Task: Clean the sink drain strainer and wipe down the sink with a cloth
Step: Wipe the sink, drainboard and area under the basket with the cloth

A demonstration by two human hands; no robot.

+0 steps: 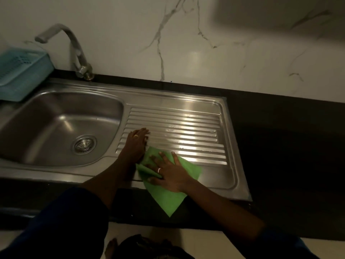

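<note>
A steel sink (56,101) has a round drain strainer (84,144) seated in the bottom of its bowl. To the right is its ribbed draining board (186,131). A green cloth (168,199) lies on the board's front edge and hangs over the dark counter. My right hand (168,172) presses flat on the cloth with fingers spread. My left hand (137,144) rests flat on the ribs at the board's left end, touching the cloth's left corner, with nothing in it.
A grey tap (78,53) stands behind the bowl. A light blue plastic basket (22,75) sits at the sink's back left corner. Dark counter (280,137) extends to the right. A marble-look wall (186,43) rises behind. My foot (111,248) shows on the floor below.
</note>
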